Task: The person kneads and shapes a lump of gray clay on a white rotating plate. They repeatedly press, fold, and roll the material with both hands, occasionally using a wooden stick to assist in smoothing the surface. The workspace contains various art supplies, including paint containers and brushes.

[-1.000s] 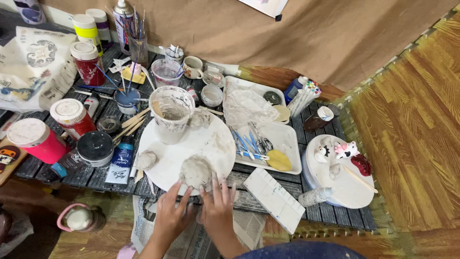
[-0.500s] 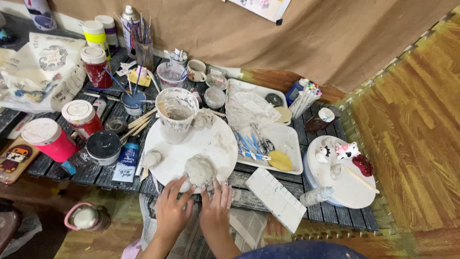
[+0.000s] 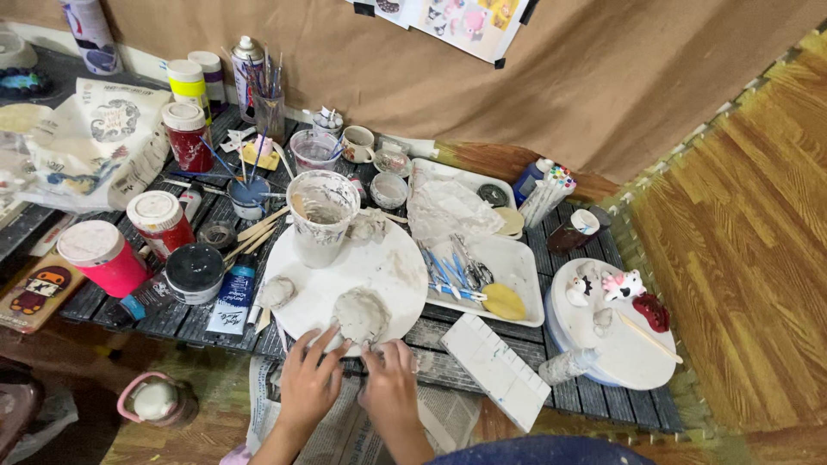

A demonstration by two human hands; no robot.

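both hands at near edge of round white board: left hand open, fingertips touching grey clay lump; right hand just beside, fingers loosely curled against lump's lower side. smeared cup at board's far edge, small clay ball at its left edge.

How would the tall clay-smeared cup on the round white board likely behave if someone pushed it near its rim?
The cup stands upright and is taller than it is wide, so a push near the rim would probably tip it, not slide it. Wet-looking clay smears on its wall suggest a slippery grip. The board under it looks smooth, so a low push might slide it.
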